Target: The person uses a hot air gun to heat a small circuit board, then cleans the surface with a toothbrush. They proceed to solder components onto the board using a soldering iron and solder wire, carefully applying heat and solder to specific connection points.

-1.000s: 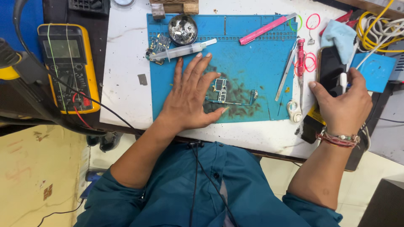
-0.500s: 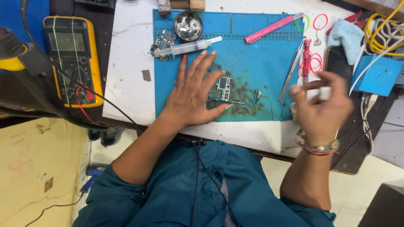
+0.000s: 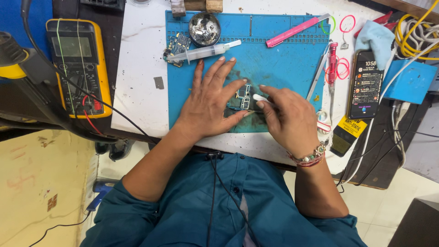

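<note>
A small circuit board (image 3: 244, 97) lies mid-mat on the blue work mat (image 3: 283, 64), pinned by the spread, flat left hand (image 3: 208, 103) so it stays put while the right hand (image 3: 288, 120) pinches a white swab (image 3: 261, 98) against it.

Two hands (image 3: 208, 103), two circuit boards (image 3: 243, 97), one syringe (image 3: 203, 51), one phone (image 3: 365, 83)

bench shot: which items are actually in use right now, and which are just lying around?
In use:
left hand, flat on the blue mat, steadying the small circuit board
right hand, holding a white swab at the board

Lying about:
syringe
pink tool
yellow multimeter
phone
round metal dish
</note>
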